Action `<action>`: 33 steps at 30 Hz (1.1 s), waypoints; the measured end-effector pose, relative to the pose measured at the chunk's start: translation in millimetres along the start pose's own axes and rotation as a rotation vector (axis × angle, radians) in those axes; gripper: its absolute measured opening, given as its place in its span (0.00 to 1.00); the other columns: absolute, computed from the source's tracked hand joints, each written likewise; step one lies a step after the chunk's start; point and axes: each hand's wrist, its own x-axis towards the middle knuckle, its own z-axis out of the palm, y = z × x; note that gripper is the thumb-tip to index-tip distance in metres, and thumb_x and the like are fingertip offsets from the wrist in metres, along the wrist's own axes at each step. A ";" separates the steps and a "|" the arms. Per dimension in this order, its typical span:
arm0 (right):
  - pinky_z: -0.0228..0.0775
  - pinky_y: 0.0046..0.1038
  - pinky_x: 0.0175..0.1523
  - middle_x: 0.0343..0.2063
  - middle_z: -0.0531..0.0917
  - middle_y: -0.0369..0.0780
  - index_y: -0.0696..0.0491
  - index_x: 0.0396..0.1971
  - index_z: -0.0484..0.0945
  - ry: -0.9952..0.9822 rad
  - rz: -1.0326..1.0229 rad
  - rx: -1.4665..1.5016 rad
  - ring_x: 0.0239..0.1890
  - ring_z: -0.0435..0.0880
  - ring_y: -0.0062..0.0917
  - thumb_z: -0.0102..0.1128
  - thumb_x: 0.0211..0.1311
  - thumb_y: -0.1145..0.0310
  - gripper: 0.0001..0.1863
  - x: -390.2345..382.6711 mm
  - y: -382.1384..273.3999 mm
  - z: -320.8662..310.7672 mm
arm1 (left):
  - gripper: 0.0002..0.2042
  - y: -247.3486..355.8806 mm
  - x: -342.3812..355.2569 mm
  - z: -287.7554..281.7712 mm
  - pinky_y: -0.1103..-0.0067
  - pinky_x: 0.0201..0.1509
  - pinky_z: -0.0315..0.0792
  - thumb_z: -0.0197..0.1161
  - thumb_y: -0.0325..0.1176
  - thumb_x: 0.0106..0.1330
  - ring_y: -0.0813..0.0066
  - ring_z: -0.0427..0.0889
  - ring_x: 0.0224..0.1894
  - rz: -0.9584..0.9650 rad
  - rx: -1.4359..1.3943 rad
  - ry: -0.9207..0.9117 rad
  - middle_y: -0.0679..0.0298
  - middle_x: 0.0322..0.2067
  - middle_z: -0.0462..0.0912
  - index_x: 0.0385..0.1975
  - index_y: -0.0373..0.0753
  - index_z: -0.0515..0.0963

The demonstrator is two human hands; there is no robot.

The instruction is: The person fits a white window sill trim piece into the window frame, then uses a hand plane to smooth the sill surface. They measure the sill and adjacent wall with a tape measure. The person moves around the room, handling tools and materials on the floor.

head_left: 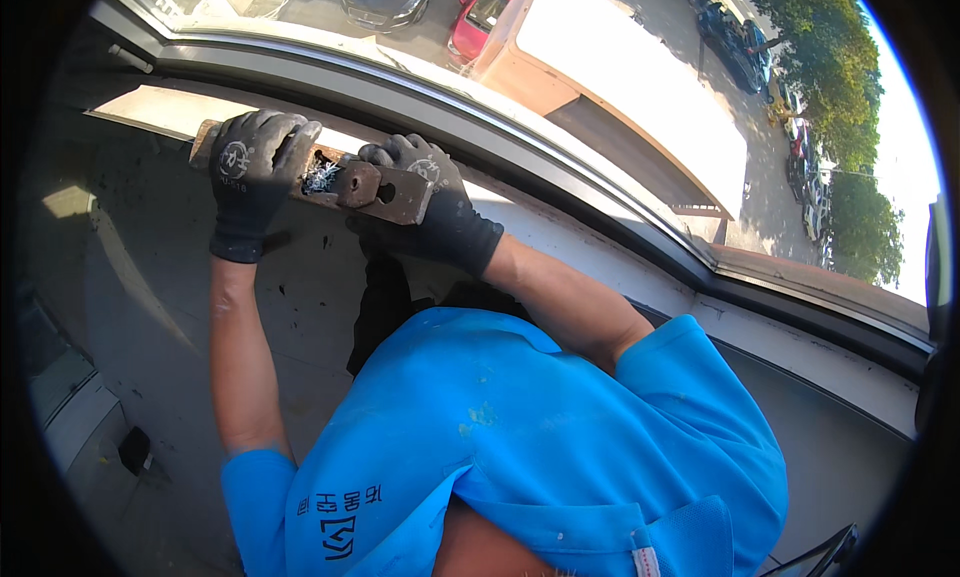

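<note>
My left hand [250, 167], in a dark work glove, is closed on the left end of a worn brown block-shaped tool [398, 204] with holes and a raised piece. Pale shavings or fibres [321, 177] fill an opening in its middle. My right hand [432, 222], gloved the same way, grips the right part from behind, its fingers curled and partly hidden by the tool. The tool lies over a light sill strip [150, 112] below the window frame; whether it rests on it I cannot tell.
A metal window track [365, 74] curves across the top and right. Outside, far below, are parked cars [490, 12], a large pale structure [620, 87] and trees [800, 37]. A grey floor [150, 327] shows at left, with a small dark object [134, 449] near the lower left.
</note>
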 end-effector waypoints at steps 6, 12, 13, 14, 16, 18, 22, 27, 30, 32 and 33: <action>0.72 0.40 0.46 0.38 0.78 0.46 0.57 0.45 0.77 0.014 0.050 -0.036 0.42 0.77 0.39 0.70 0.48 0.49 0.30 -172.1 66.3 -101.5 | 0.30 190.6 46.9 30.7 0.66 0.60 0.68 0.67 0.60 0.58 0.61 0.76 0.51 -0.057 -0.366 -0.187 0.60 0.45 0.78 0.52 0.42 0.76; 0.72 0.38 0.48 0.41 0.80 0.46 0.57 0.50 0.76 -0.152 0.249 -0.077 0.43 0.79 0.39 0.75 0.46 0.51 0.35 -336.3 104.1 -208.0 | 0.41 360.9 93.3 67.5 0.64 0.64 0.64 0.73 0.59 0.46 0.62 0.73 0.55 0.132 -0.537 -0.450 0.57 0.49 0.76 0.57 0.37 0.73; 0.72 0.38 0.48 0.41 0.80 0.45 0.57 0.51 0.76 -0.129 0.240 -0.112 0.43 0.78 0.39 0.76 0.46 0.52 0.35 -356.0 108.2 -216.3 | 0.40 380.6 100.9 73.7 0.65 0.62 0.65 0.74 0.57 0.46 0.63 0.74 0.53 0.144 -0.557 -0.456 0.57 0.47 0.77 0.56 0.37 0.73; 0.72 0.38 0.48 0.42 0.80 0.45 0.57 0.51 0.76 -0.105 0.238 -0.149 0.43 0.78 0.39 0.77 0.45 0.53 0.35 -374.0 110.9 -223.6 | 0.39 398.2 109.9 78.4 0.66 0.60 0.67 0.75 0.54 0.46 0.63 0.75 0.51 0.162 -0.580 -0.461 0.56 0.45 0.77 0.56 0.36 0.73; 0.72 0.38 0.49 0.42 0.80 0.45 0.57 0.51 0.77 -0.126 0.255 -0.203 0.44 0.78 0.39 0.77 0.46 0.53 0.34 -400.0 116.6 -237.2 | 0.38 428.2 129.2 85.1 0.67 0.57 0.68 0.76 0.53 0.46 0.63 0.76 0.49 0.217 -0.590 -0.526 0.57 0.43 0.78 0.55 0.36 0.73; 0.72 0.38 0.50 0.43 0.81 0.44 0.56 0.50 0.77 -0.138 0.300 -0.219 0.45 0.78 0.40 0.76 0.46 0.53 0.33 -421.9 120.8 -246.4 | 0.37 448.1 137.8 91.3 0.67 0.55 0.68 0.76 0.53 0.46 0.63 0.77 0.47 0.258 -0.625 -0.527 0.57 0.41 0.79 0.53 0.36 0.73; 0.71 0.38 0.53 0.44 0.81 0.43 0.55 0.50 0.77 -0.161 0.413 -0.175 0.47 0.78 0.40 0.76 0.46 0.53 0.33 -450.5 129.1 -248.9 | 0.36 469.8 145.4 99.3 0.67 0.54 0.69 0.77 0.52 0.44 0.62 0.78 0.46 0.279 -0.677 -0.534 0.57 0.40 0.80 0.50 0.36 0.74; 0.70 0.38 0.55 0.46 0.80 0.42 0.54 0.50 0.77 -0.165 0.505 -0.167 0.49 0.77 0.39 0.75 0.45 0.52 0.33 -456.3 135.1 -250.3 | 0.35 488.0 147.4 111.1 0.67 0.54 0.68 0.77 0.51 0.44 0.63 0.79 0.46 0.277 -0.659 -0.502 0.58 0.39 0.80 0.48 0.37 0.74; 0.70 0.37 0.55 0.45 0.80 0.42 0.54 0.50 0.77 -0.188 0.490 -0.221 0.49 0.76 0.38 0.74 0.46 0.50 0.33 -458.6 135.4 -249.8 | 0.33 491.5 149.2 113.9 0.67 0.55 0.68 0.77 0.51 0.44 0.63 0.79 0.46 0.270 -0.655 -0.526 0.59 0.38 0.80 0.46 0.37 0.75; 0.69 0.37 0.55 0.45 0.80 0.43 0.54 0.50 0.77 -0.286 0.490 -0.253 0.49 0.76 0.39 0.73 0.46 0.49 0.34 -462.4 139.1 -254.4 | 0.32 489.7 150.2 114.0 0.67 0.55 0.68 0.77 0.51 0.44 0.63 0.78 0.47 0.239 -0.732 -0.547 0.60 0.38 0.80 0.45 0.38 0.75; 0.69 0.37 0.55 0.45 0.80 0.43 0.54 0.50 0.77 -0.336 0.489 -0.269 0.48 0.76 0.39 0.73 0.46 0.48 0.34 -461.1 141.2 -254.5 | 0.31 486.6 149.9 113.7 0.67 0.56 0.68 0.77 0.51 0.44 0.63 0.78 0.47 0.222 -0.770 -0.557 0.60 0.38 0.80 0.44 0.38 0.76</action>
